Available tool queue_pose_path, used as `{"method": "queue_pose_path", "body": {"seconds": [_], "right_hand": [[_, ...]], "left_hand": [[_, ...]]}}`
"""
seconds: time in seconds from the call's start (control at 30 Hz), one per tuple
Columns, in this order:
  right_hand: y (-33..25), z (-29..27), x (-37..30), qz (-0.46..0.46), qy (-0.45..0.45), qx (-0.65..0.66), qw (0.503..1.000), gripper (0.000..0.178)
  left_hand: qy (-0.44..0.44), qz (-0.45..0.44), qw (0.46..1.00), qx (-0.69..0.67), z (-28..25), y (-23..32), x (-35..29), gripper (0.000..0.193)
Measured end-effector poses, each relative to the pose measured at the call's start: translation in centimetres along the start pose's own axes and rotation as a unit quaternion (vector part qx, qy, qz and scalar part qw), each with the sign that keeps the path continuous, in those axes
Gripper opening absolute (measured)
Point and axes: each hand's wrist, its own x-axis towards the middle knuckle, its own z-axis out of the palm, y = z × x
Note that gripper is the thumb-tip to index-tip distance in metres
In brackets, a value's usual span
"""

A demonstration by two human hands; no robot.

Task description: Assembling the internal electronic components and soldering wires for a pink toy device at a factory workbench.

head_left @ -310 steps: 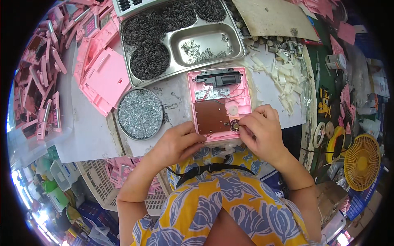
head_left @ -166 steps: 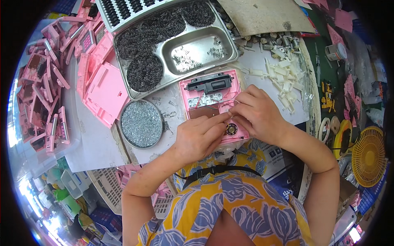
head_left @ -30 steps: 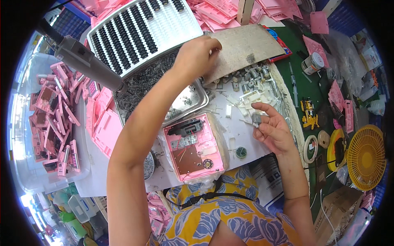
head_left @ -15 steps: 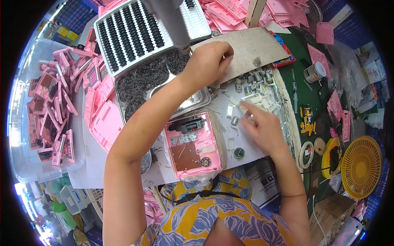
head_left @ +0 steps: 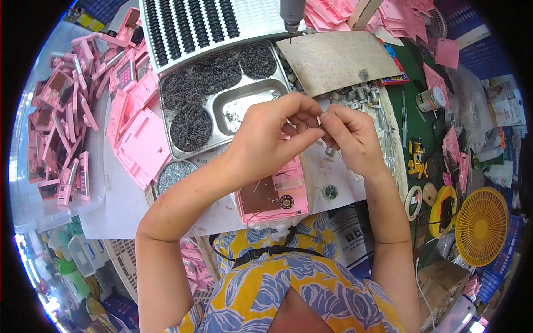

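Note:
Above the pink plastic housing, my left hand and my right hand meet with fingers pinched together. Between the fingertips is something tiny and pale, too small to make out. The housing lies open on a clear plastic bag, showing a brown panel and a round part; my left hand covers its far end. Just beyond the right hand lie small silvery motors, several of them in a heap. A steel tray holding dark little springs sits past my left forearm.
A grey powered screwdriver hangs over the far side, near a bent board. At the left stands a clear bin of pink assemblies. A white rack holds rows of black parts. A yellow basket is at the right.
My left hand has come back from the board beside the screwdriver and now meets my right hand, which has moved slightly up. The view has shifted, and the screwdriver hangs farther off.

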Motion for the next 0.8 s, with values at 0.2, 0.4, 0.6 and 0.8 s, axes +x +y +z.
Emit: {"method": "queue_pose_path", "body": {"seconds": [0.2, 0.4, 0.6, 0.8], "right_hand": [[0.1, 0.4, 0.4, -0.012, 0.008, -0.027, 1.0, 0.038], [0.6, 0.4, 0.4, 0.005, 0.014, -0.015, 1.0, 0.036], [0.6, 0.6, 0.6, -0.034, 0.035, -0.024, 0.999, 0.038], [1.1, -0.2, 0.7, -0.051, 0.017, -0.094, 0.994, 0.035]], "left_hand": [[-0.027, -0.104, 0.993, -0.049, -0.3, 0.2, -0.3, 0.016], [-0.062, -0.125, 0.976, -0.17, -0.4, -0.9, 0.2, 0.017], [-0.088, -0.223, 0.911, -0.334, -0.8, -1.5, 0.7, 0.018], [-0.072, -0.165, 0.96, -0.214, -0.2, -1.8, 0.3, 0.017]]}}
